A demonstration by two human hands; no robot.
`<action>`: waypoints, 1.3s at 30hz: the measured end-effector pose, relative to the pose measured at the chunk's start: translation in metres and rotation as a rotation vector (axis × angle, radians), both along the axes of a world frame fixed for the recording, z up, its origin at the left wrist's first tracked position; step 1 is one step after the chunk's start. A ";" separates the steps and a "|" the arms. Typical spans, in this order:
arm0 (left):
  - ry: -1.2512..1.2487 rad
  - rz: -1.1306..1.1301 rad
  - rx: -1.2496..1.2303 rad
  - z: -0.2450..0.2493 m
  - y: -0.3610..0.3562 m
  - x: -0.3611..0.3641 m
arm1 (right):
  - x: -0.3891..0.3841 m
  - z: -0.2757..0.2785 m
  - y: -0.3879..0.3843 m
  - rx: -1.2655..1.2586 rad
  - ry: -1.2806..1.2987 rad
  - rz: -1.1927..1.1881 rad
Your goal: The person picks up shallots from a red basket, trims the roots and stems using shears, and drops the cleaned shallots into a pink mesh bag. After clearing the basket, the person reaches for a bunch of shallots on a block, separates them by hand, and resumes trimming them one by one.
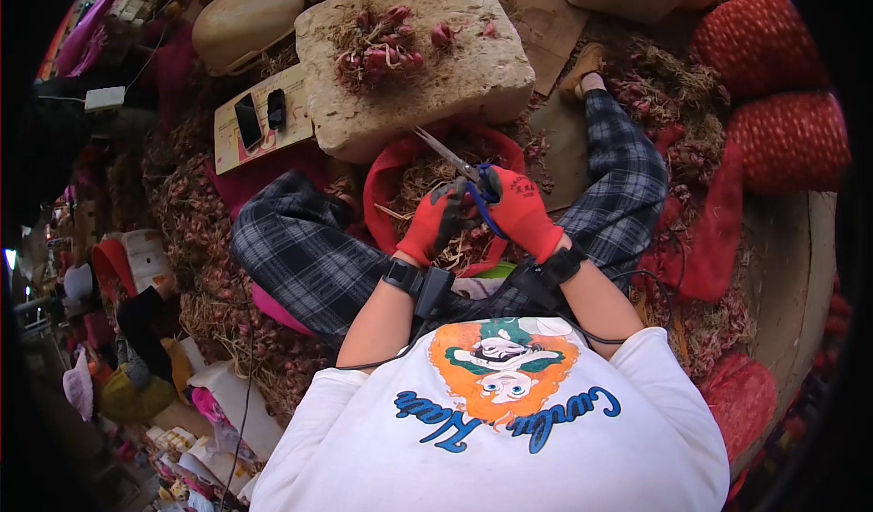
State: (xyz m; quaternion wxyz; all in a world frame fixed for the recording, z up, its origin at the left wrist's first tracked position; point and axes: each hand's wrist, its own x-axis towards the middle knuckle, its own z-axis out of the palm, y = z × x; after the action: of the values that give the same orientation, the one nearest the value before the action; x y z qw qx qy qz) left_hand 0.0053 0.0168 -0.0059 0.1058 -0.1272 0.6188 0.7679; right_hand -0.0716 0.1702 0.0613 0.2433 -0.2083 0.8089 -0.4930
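Observation:
My right hand (525,210), in a red work glove with a dark palm, grips a pair of scissors (447,155) by its blue handles. The blades point up and left toward a pale foam block (418,94). My left hand (434,222), gloved alike, is close beside the scissors with its fingers bent together; what they hold, if anything, is hidden. Below both hands, a red-rimmed basket (380,189) between my legs holds dry stalks and trimmings. A clump of shallots (377,53) with dry roots and stems lies on the block, with a loose shallot (442,35) to its right.
A phone (247,121) and a small black device (275,109) lie on a printed board at left. Heaped shallots (214,239) spread along my left side. Full red mesh sacks (787,139) stand at right. A cable (668,298) runs near my right arm.

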 end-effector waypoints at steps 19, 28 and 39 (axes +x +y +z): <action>-0.060 0.129 0.131 -0.037 0.002 0.004 | -0.009 -0.032 -0.001 -0.406 -0.315 -0.112; -0.404 0.173 0.560 0.034 0.005 -0.010 | -0.015 -0.038 0.016 -0.502 -0.390 -0.191; -0.453 0.197 0.485 0.025 0.005 -0.009 | -0.019 -0.043 0.022 -0.408 -0.568 -0.190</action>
State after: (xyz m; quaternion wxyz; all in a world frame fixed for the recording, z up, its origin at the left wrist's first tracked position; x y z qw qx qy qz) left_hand -0.0038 0.0214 0.0195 0.1931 -0.3247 0.3636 0.8515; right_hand -0.0905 0.1919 0.0183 0.3652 -0.0311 0.6098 -0.7027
